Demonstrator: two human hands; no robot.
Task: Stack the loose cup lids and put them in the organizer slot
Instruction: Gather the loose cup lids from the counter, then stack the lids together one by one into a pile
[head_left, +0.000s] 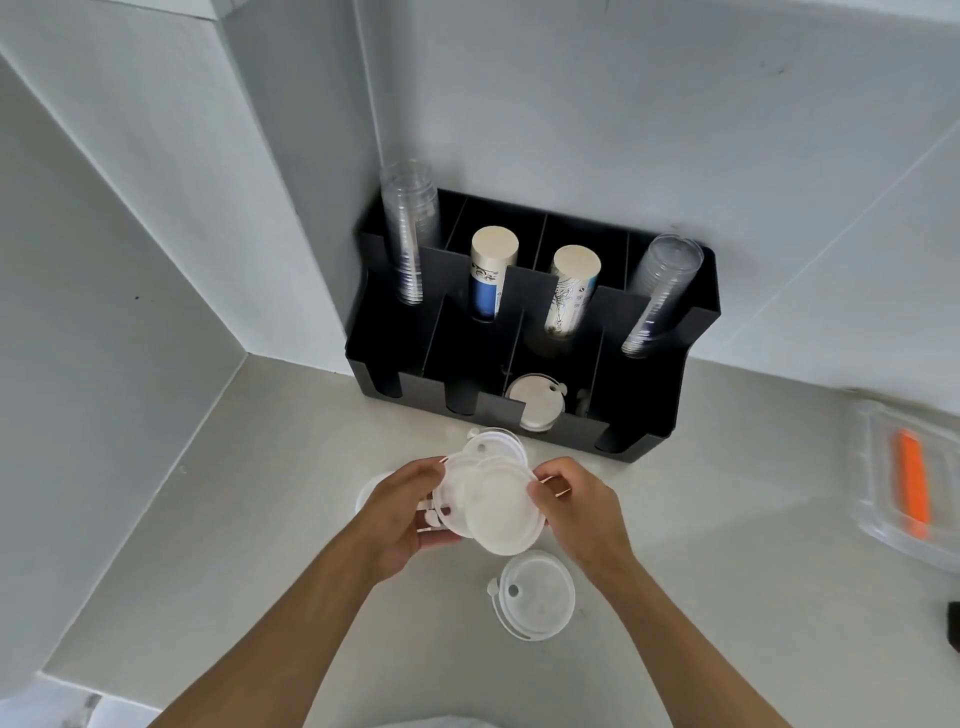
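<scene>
the left hand (402, 512) and the right hand (574, 501) are both curled around a messy bunch of white lids (491, 501), held just above the counter (260, 545) near the black organizer (649, 410). the lids are not lined up, so it looks best to nudge the edges until they sit flat. one loose lid (535, 595) lies below, and one slot (537, 402) already has lids.

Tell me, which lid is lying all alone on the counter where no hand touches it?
The clear lid nearest the camera, below the right hand. It lies flat and untouched, while both hands hold the fanned lids.
</scene>
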